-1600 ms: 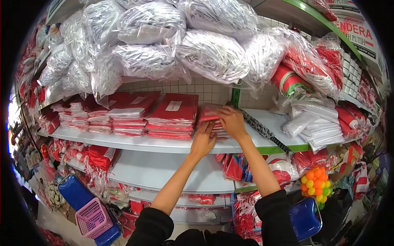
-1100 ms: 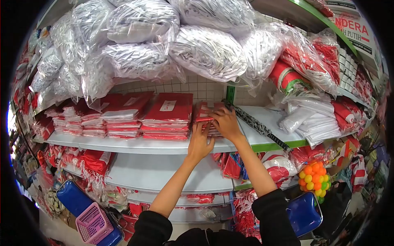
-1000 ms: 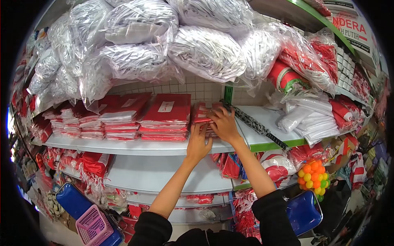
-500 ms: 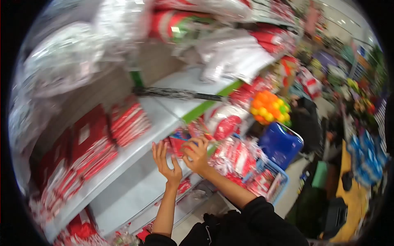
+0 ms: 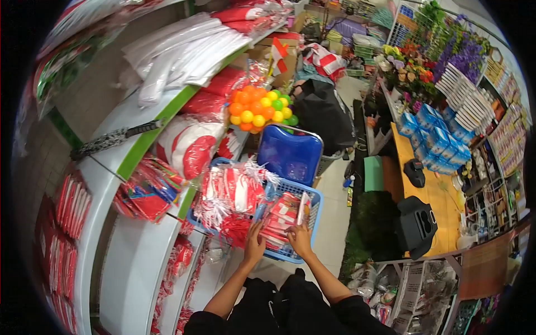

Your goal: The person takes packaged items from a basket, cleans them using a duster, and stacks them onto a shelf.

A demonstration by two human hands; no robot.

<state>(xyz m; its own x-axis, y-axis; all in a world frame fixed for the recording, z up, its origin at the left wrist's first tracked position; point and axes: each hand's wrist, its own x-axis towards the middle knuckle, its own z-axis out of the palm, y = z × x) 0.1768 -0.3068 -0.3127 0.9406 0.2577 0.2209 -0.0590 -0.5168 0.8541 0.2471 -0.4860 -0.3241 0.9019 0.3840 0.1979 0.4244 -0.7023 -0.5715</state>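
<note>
Two bare hands reach down to one blue plastic basket (image 5: pixel 317 211) near the person, which holds several red-and-white packets (image 5: pixel 281 215) in clear wrap (they overlap too much for a sure count). The left hand (image 5: pixel 255 243) is at the left edge of the packets, its grip loosely curved with the fingers pointing away. The right hand (image 5: pixel 300 239) is at their right side, its grip partly spread; whether either has closed on a packet I cannot tell.

Just left of that basket is a second one, filled with red-and-white tasselled bundles (image 5: pixel 233 188). One blue chair (image 5: pixel 289 155) stands just beyond the two baskets, with one cluster of orange, yellow and green balls (image 5: pixel 254 109) to its far left and one black bag (image 5: pixel 324 117) to its far right.

On the left, at least three stacks of red-and-white packs (image 5: pixel 72 206) sit on a pale shelf (image 5: pixel 89 245), and one patterned black-and-white strip (image 5: pixel 111 139) lies farther along it. To the right, the yellow surface (image 5: pixel 445 226) carries two dark objects, one large (image 5: pixel 417 223) (perhaps a tape dispenser) and one small (image 5: pixel 414 172), beside a pile of blue-and-white packs (image 5: pixel 440 142).
</note>
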